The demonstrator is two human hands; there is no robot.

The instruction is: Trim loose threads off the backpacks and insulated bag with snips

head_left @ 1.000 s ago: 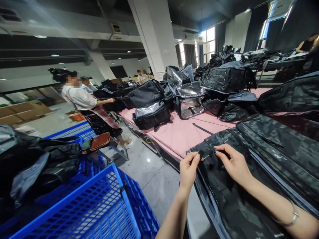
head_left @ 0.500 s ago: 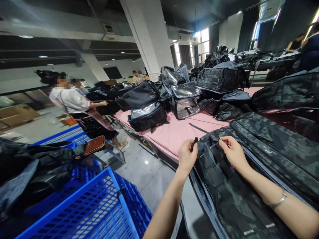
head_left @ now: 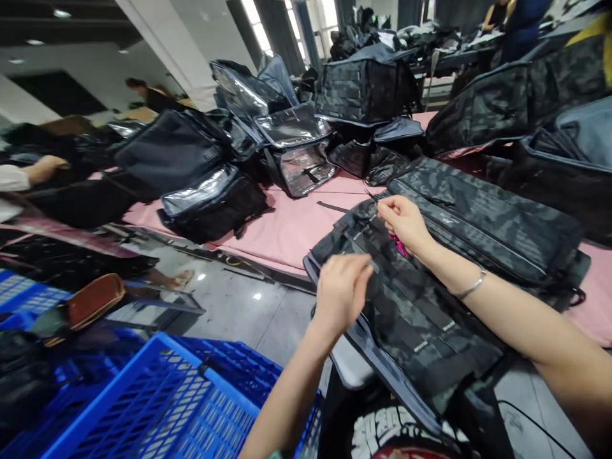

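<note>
- Camouflage bag [head_left: 430, 306] lies flat on the pink table [head_left: 287, 233], its near corner overhanging the table's edge.
- Blue crate [head_left: 157, 408] stands lower left, with open floor between it and the table.
- Left hand [head_left: 342, 290] pinches the bag's left edge.
- Right hand [head_left: 404, 220] pinches the bag's far edge.

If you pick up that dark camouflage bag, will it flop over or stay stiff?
Probably floppy: the dark camouflage fabric bag sags past the edge of the pink table. Likely easy to grip, since webbing strips cross its front. It shouldn't roll; it lies flat.
</note>
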